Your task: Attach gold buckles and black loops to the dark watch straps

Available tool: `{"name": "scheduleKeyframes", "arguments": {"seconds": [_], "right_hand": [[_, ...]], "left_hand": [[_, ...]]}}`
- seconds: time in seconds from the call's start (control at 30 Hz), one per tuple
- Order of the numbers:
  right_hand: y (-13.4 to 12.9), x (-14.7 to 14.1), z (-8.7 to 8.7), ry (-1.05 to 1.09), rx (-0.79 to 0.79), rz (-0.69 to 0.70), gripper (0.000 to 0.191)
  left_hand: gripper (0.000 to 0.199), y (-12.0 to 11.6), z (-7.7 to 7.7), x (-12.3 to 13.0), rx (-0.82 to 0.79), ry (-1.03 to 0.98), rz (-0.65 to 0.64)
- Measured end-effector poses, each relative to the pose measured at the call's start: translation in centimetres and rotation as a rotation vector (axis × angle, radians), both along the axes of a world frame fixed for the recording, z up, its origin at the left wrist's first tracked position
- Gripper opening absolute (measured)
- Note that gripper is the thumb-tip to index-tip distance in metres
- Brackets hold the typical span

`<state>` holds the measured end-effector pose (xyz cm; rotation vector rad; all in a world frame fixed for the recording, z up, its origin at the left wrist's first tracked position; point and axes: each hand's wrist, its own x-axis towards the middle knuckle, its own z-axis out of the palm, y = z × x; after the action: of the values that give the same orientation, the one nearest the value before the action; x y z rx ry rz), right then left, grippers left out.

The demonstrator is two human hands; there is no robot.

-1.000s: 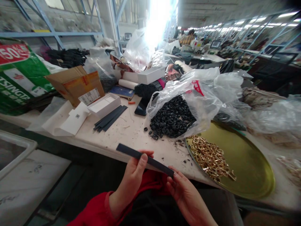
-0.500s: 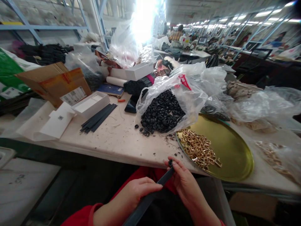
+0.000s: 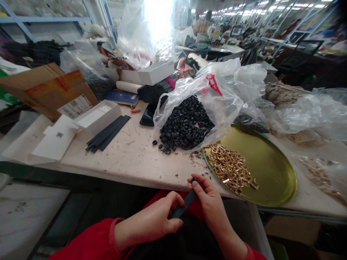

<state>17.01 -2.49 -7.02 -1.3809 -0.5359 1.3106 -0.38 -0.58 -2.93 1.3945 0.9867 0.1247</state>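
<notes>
With the round golden tray (image 3: pixel 273 169) taken as landmark, one dark strip (image 3: pixel 187 203) is held to its near left, in front of the edge of the table (image 3: pixel 141 159), its long axis slanted from lower left, farther from the tray, to upper right, nearer to it. The lower part is gripped by the left hand (image 3: pixel 159 216), between thumb and curled fingers; the upper end is pinched by the right hand (image 3: pixel 210 198), the nearer of the two to the tray. Whether that end is rolled cannot be told, as it is mostly covered. Well left of the tray, one cardboard box (image 3: pixel 54 92) is seen, then one open white box (image 3: pixel 93 117), and beside it one bundle of similar strips (image 3: pixel 112 131), of which at least three are made out, an exact count being prevented by overlap. Less far left of the tray, one orange piece (image 3: pixel 135 111) and one black phone-like object (image 3: pixel 147 117) are found. Just left of and behind the tray, one clear plastic bag (image 3: pixel 226 94) is placed, filled with black rings (image 3: pixel 187 126) too many to be counted. On the tray's left part, gold-coloured metal pieces (image 3: pixel 230 166) are heaped, likewise uncountable
</notes>
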Motion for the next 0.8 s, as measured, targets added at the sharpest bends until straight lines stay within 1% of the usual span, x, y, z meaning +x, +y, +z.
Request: {"name": "scheduleKeyframes", "arguments": {"seconds": [0.03,0.07,0.1,0.17,0.27,0.37,0.43,0.5,0.57,0.6,0.67,0.73,0.8], "right_hand": [[0.1,0.1,0.2,0.04,0.0,-0.018,0.045],[0.2,0.3,0.3,0.095,-0.004,-0.039,0.045],[0.3,0.5,0.4,0.155,-0.011,-0.059,0.044],[0.2,0.8,0.4,0.268,-0.03,-0.08,0.041],[-0.3,0.8,0.2,0.398,-0.05,-0.077,0.037],[-1.0,0.6,0.2,0.427,-0.047,-0.068,0.036],[-1.5,0.6,0.3,0.381,-0.05,-0.021,0.035],[-1.8,0.9,0.3,0.302,-0.049,0.061,0.033],[-2.2,1.2,0.3,0.196,-0.028,0.164,0.03],[-2.4,1.3,0.2,0.147,-0.015,0.213,0.029],[-2.7,1.3,0.2,0.078,-0.002,0.307,0.028],[-3.1,1.1,0.4,0.031,0.009,0.366,0.027],[-3.4,0.9,0.7,0.0,0.042,0.406,0.025]], "left_hand": [[0.028,0.3,0.1,0.2,0.143,0.067,0.009],[0.026,0.6,0.2,0.3,0.244,0.105,0.032],[0.024,0.8,0.4,0.3,0.301,0.115,0.058],[0.023,1.2,0.8,0.4,0.316,0.075,0.083],[0.029,1.1,1.4,0.6,0.247,0.018,0.043],[0.032,0.6,1.5,0.9,0.108,0.041,-0.028],[0.033,0.3,1.4,0.8,-0.001,0.05,-0.055],[0.032,0.1,1.2,0.6,-0.096,0.062,-0.098],[0.03,0.0,1.3,0.5,-0.1,0.076,-0.146],[0.03,-0.1,1.3,0.5,-0.051,0.086,-0.157],[0.031,-0.3,1.4,0.7,0.134,0.11,-0.165],[0.033,-0.6,1.4,1.1,0.309,0.141,-0.189],[0.033,-1.0,1.2,1.5,0.374,0.137,-0.218]]}}
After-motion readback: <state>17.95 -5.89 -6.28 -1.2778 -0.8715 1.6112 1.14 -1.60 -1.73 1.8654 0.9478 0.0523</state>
